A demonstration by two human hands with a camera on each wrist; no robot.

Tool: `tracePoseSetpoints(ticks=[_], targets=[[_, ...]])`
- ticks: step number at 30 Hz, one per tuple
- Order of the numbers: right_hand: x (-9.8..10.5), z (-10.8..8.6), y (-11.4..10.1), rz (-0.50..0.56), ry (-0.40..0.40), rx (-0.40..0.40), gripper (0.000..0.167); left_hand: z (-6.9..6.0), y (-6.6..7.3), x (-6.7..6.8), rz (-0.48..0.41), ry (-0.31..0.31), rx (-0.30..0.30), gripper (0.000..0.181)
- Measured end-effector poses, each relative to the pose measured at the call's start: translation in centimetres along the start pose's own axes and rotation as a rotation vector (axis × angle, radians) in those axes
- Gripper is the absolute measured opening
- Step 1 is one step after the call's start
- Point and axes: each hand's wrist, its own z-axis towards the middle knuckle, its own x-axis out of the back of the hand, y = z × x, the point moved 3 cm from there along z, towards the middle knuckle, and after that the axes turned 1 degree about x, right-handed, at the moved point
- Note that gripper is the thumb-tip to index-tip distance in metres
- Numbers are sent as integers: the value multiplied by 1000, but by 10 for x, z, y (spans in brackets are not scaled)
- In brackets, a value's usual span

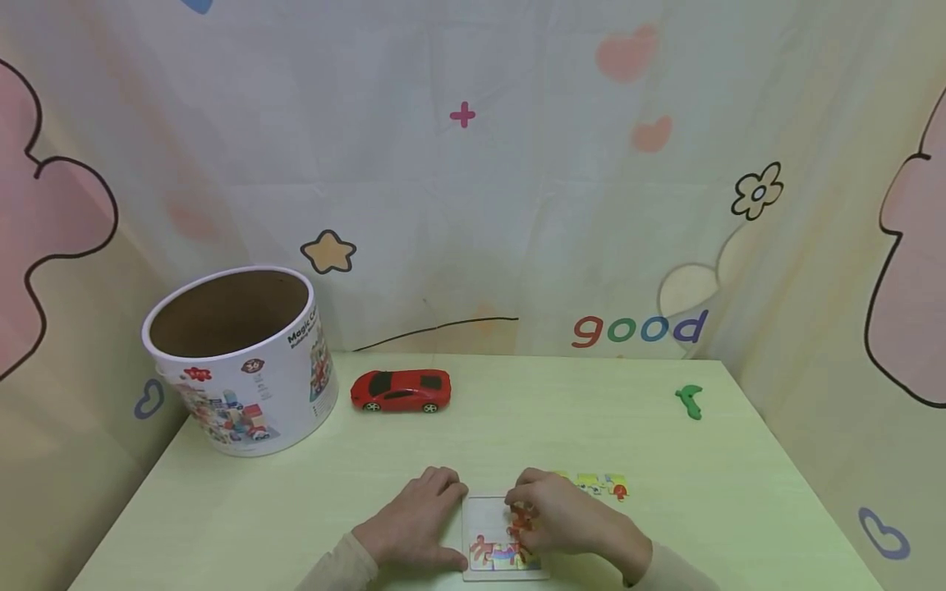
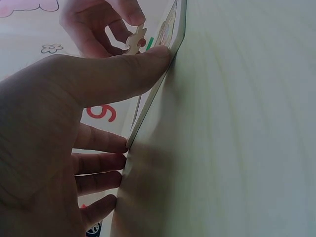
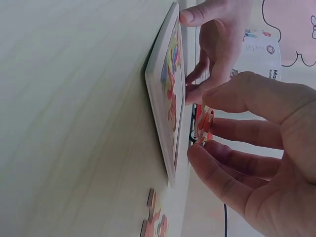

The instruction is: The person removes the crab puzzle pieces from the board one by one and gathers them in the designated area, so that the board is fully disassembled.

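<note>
Pinching a puzzle piece [image 3: 205,123] between thumb and fingertips, the right hand [image 1: 565,517] holds it raised over the right part of the puzzle tray [image 1: 486,513], as I see it on my feeds. Along the tray's near side I make out fitted pieces [image 1: 506,558]. On its left edge rests the left hand [image 1: 414,521], thumb and fingers spread apart, touching the rim. Loose pieces [image 1: 616,483] lie just beyond the right hand, to the right. Farther off on the table [image 1: 739,509] I have a red car [image 1: 401,391], a white bucket [image 1: 259,402] far left, and a green toy part [image 1: 691,402] far right.
</note>
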Motion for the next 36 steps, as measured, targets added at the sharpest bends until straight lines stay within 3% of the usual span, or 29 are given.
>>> tracePoseSetpoints(ticks=[20,30,36], targets=[[7,-20,14,26,75,-9,35,0,1,-2,-4,-21,20,85],[11,-27,23,18,54,-90,30,0,1,-1,-8,-26,19,85],[14,-33,28,3,79,-55,29,1,1,0,-17,-34,36,86]])
